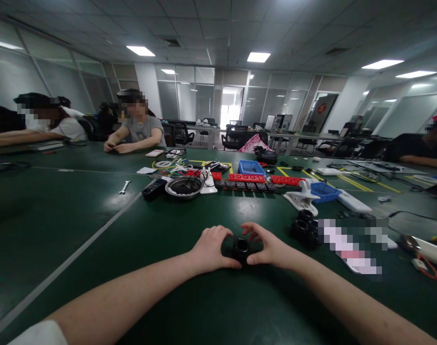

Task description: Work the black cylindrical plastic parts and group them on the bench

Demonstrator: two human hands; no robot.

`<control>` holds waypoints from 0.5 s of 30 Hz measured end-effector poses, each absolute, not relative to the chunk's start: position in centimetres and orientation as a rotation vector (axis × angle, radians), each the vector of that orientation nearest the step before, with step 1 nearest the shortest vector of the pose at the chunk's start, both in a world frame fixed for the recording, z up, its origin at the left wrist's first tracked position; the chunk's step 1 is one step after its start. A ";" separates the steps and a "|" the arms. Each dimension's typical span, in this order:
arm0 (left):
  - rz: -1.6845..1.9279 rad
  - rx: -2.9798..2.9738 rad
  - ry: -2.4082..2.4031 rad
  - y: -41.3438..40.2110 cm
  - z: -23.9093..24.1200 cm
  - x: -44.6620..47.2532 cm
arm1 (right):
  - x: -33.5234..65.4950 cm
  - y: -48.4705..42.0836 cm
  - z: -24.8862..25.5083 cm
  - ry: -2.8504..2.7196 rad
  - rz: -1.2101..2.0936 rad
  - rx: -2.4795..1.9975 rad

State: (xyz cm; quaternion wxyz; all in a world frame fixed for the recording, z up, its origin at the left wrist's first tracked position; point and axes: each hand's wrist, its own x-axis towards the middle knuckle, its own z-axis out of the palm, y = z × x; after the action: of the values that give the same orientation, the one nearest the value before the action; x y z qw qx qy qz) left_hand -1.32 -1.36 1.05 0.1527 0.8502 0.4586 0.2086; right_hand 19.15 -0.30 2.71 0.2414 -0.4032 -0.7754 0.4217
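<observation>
A small black hollow cylinder (242, 246) stands upright on the green table, its round opening facing up. My left hand (211, 247) curves around its left side, thumb and fingers apart, with the thumb tip close to its base. Around the right side is my right hand (267, 245), fingers bent and spread, thumb near the front of the base. Whether either thumb touches the cylinder I cannot tell. To the right of my right hand sits a cluster of similar black cylinders (305, 227).
Beyond my hands are a metal bowl (184, 195) with black cable, a white clamp stand (301, 203), red strips (247, 178) and blue bins (252, 167). A wrench (124, 187) lies left. A partly blurred phone-shaped object (349, 249) lies right. Other people sit around the table.
</observation>
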 end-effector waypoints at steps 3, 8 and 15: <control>0.579 2.434 1.419 -1.8 0.9 -0.7 | 18.3 -1.3 1.1 -1.984 0.925 -1.192; 0.529 2.495 1.384 -1.9 0.2 -0.2 | 16.7 -2.4 -0.7 -1.918 0.801 -1.280; 0.386 2.602 1.004 0.0 1.0 -1.4 | 19.1 -1.0 1.0 -2.048 1.316 -0.928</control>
State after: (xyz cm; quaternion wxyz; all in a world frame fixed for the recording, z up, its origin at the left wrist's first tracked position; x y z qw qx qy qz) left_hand -1.41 -0.04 0.96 0.1624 0.9119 0.3519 0.1354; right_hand 19.08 -1.04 0.97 0.2646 -0.3436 -0.7580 0.4872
